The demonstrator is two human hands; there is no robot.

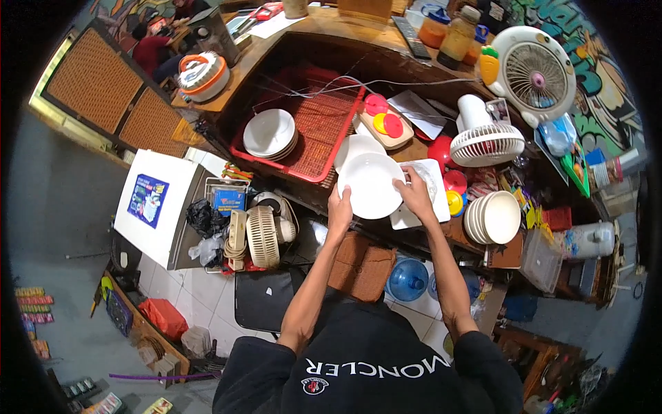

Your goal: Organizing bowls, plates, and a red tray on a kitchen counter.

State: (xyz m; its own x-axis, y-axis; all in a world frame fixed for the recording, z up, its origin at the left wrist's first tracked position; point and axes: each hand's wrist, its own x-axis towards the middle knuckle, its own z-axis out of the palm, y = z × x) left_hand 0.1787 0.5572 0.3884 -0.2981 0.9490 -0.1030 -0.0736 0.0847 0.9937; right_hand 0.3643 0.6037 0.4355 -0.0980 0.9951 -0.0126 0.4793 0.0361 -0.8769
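Observation:
Both of my hands grip a round white bowl (371, 185) by its rim, tilted up in front of me. My left hand (340, 209) has its thumb on the left edge, while my right hand (415, 192) pinches the right edge. Just behind it, partly covered, is another white dish (357, 147). A red plastic basket (331, 147) farther back contains a stack of white bowls (270, 132) at its left end. To my right, several more white bowls (501, 217) are stacked on their side or tilted. A white square tray (438, 194) lies beside my right hand, partly hidden by it.
A white desk fan (486, 145) and a round-bodied fan (538, 77) stand at the right. Grey cables (331, 88) cross over the basket. A cream container (385, 124) bears coloured lids. Below are a brown seat (362, 266) and a blue water bottle (407, 279).

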